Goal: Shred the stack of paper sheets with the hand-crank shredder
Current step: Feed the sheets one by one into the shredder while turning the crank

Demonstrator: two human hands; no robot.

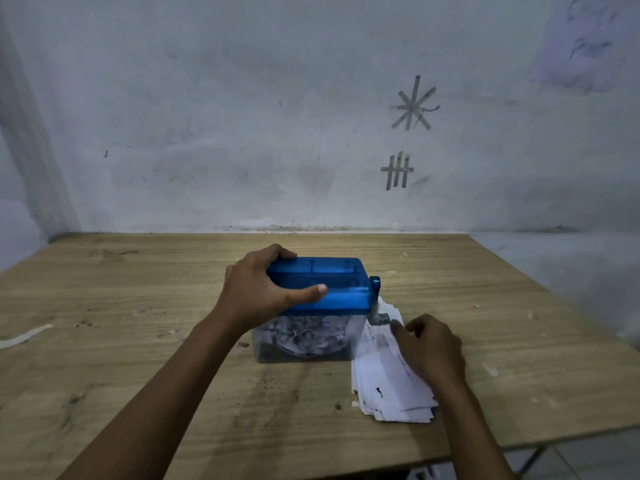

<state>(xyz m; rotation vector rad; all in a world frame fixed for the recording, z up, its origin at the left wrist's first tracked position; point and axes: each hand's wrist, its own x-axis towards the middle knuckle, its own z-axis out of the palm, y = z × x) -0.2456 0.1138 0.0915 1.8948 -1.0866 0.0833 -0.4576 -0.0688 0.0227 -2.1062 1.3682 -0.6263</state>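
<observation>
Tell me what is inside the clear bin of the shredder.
Shredded paper strips fill much of the bin. The left hand and blue top cover its upper part, so the level is unclear.

- A star-shaped sign (413,105), made of several crossed grey strips (they look like tape), stands on the grey wall (242,116), right of centre.
- Just below it on the same wall is a grid-shaped sign (397,170) of upright strips crossed by horizontal ones, much like a hash mark.
- Dark scribbles on a pale sheet (581,46) at the wall's top right are too blurred to read.
- Black print on the stack of paper sheets (388,375) shows only as specks and one short line; no word is legible.
</observation>
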